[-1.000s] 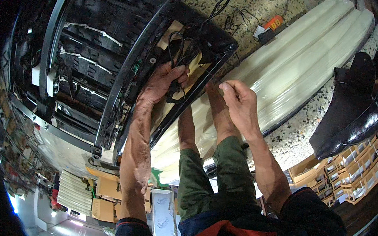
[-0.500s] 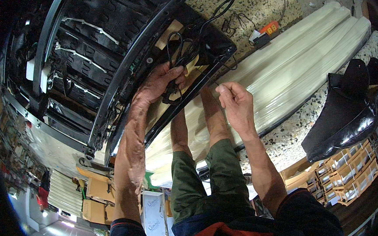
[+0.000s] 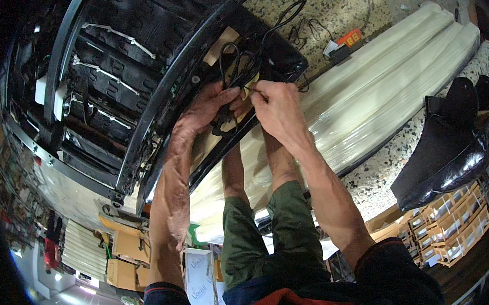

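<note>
My left hand (image 3: 204, 107) is closed around a bundle of looped black cables (image 3: 240, 68), with a small black connector-like block hanging below the fingers. Right beside it, my right hand (image 3: 280, 107) pinches what looks like a thin black cord against the bundle. Its fingertips nearly touch those of the left hand, and the cord's end is hidden. Both hands work over the edge of an upturned black furniture frame (image 3: 161, 96), which has metal rails, springs and white cords.
Long plastic-wrapped cream rolls (image 3: 364, 87) lie to the right. Beyond them sits a black upholstered piece (image 3: 445, 147). An orange power strip (image 3: 350, 37) with a dark adapter rests on the speckled floor. Cardboard boxes (image 3: 127, 245) stand at lower left, bundled wooden frames (image 3: 451, 223) at lower right.
My right hand has moved left and up, from apart over the cream rolls to the cable bundle beside my left hand. The left hand keeps its hold.
</note>
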{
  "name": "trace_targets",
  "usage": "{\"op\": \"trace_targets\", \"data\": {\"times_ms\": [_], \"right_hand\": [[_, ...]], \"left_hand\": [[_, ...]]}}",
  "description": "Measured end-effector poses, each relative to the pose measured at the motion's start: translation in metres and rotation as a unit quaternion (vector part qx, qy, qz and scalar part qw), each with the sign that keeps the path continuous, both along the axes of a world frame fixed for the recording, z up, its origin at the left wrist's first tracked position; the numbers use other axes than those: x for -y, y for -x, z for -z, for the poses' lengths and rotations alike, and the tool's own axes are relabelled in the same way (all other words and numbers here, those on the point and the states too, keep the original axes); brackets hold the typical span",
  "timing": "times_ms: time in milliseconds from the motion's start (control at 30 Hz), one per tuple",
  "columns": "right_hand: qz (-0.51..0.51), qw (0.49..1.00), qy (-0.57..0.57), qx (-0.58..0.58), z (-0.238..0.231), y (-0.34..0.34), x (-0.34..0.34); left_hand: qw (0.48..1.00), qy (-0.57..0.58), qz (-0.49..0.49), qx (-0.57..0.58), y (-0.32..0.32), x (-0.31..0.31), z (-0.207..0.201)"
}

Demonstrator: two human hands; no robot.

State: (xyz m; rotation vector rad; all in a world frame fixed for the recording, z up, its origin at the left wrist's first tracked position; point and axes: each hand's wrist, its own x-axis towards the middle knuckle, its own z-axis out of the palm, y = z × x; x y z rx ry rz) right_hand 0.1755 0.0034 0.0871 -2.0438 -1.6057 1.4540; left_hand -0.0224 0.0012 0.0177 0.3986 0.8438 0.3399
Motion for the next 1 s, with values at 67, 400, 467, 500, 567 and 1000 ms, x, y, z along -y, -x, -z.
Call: {"op": "trace_targets", "data": {"times_ms": [67,400,467,500,567,1000], "right_hand": [[0.009,0.999,-0.044,-0.028,0.020,0.006,0.002],[0.226,0.935,0.198,-0.188,0.024,0.009,-0.007],[0.167,0.965,0.162,-0.121,0.026,0.010,-0.010],[0.137,0.976,0.143,-0.086,0.025,0.011,-0.011],[0.123,0.972,0.161,-0.115,0.022,0.008,-0.013],[0.273,0.952,0.122,-0.064,0.010,0.044,-0.012]], "left_hand": [[0.999,0.008,0.005,-0.035,0.000,-0.002,-0.003],[0.998,0.048,0.011,-0.049,0.002,-0.007,-0.006],[0.996,0.009,0.057,-0.075,0.004,-0.003,0.001],[0.993,-0.010,0.080,-0.088,0.005,-0.002,0.003],[0.997,-0.011,0.042,-0.068,0.005,0.003,0.003],[0.910,-0.168,0.157,-0.346,-0.021,-0.009,-0.048]]}}
